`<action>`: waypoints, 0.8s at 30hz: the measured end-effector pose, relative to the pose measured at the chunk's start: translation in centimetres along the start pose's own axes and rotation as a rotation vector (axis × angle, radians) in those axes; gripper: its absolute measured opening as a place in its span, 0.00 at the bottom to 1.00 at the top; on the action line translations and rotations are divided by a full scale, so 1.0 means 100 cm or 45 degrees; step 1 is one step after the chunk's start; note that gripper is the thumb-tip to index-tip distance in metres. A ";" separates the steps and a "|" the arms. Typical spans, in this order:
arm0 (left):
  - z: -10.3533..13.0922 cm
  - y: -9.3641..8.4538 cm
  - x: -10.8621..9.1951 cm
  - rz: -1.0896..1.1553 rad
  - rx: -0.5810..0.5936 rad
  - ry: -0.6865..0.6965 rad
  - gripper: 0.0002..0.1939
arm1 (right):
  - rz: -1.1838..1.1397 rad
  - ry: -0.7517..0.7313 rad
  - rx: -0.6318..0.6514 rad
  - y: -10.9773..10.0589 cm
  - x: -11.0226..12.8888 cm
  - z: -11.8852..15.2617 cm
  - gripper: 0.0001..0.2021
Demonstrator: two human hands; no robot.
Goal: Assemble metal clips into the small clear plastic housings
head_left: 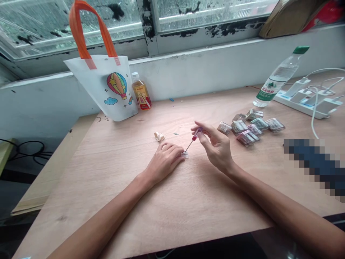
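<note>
My right hand [217, 147] grips a small screwdriver [191, 144] by its red and purple handle, the shaft slanting down to the left. The screwdriver's tip meets a small clear part [184, 155] on the table. My left hand [167, 158] pinches that clear part between fingers and thumb, resting on the wood; the fingers cover some of it. Just beyond the left hand lies a cream plastic piece [159, 136]. A tiny metal-looking piece [176, 134] is on the table to its right.
Several small clear-cased pencil sharpeners or similar boxes [246, 138] cluster right of my right hand. Behind them stand a water bottle [277, 79] and a white power strip [304, 104] with cables. A white bag [94, 82] and a drink bottle [142, 94] stand at the back left.
</note>
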State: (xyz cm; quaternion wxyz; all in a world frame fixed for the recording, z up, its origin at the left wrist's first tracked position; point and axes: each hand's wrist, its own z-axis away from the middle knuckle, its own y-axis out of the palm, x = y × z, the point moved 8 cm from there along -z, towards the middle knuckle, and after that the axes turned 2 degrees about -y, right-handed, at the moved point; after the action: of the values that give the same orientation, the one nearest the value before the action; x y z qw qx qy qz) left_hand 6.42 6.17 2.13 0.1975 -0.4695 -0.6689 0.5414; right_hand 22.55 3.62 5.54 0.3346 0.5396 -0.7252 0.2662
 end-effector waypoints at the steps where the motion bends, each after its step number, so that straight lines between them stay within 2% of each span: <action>1: 0.000 0.000 0.000 -0.001 -0.004 -0.005 0.10 | -0.016 0.003 -0.028 -0.002 0.000 -0.001 0.17; 4: 0.001 -0.002 0.000 0.006 -0.022 -0.024 0.09 | 0.078 -0.008 -0.155 -0.016 -0.003 -0.005 0.19; 6: 0.000 -0.004 -0.001 0.023 -0.037 -0.021 0.11 | 0.276 -0.026 -0.148 -0.024 -0.011 -0.010 0.19; 10: -0.008 -0.014 0.008 0.033 -0.165 -0.016 0.11 | 0.718 -0.026 0.181 -0.022 -0.046 -0.015 0.15; 12: -0.016 -0.019 0.022 -0.051 -0.271 -0.076 0.09 | 0.867 0.027 0.338 -0.018 -0.067 -0.012 0.15; 14: -0.024 -0.020 0.041 -0.160 -0.329 -0.181 0.09 | 0.979 0.079 0.430 -0.015 -0.080 -0.008 0.17; 18: -0.040 -0.009 0.064 -0.300 -0.233 -0.276 0.10 | 1.073 0.096 0.453 -0.011 -0.080 -0.004 0.19; 24: -0.043 -0.006 0.067 -0.330 -0.185 -0.313 0.10 | 1.035 0.057 0.448 -0.002 -0.069 -0.002 0.19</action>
State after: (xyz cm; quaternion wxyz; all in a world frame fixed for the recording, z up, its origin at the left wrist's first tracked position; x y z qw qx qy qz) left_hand 6.23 14.12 2.51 0.1481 -0.3226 -0.7802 0.5151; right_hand 24.11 7.88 0.33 0.1214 0.2536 -0.8148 0.5070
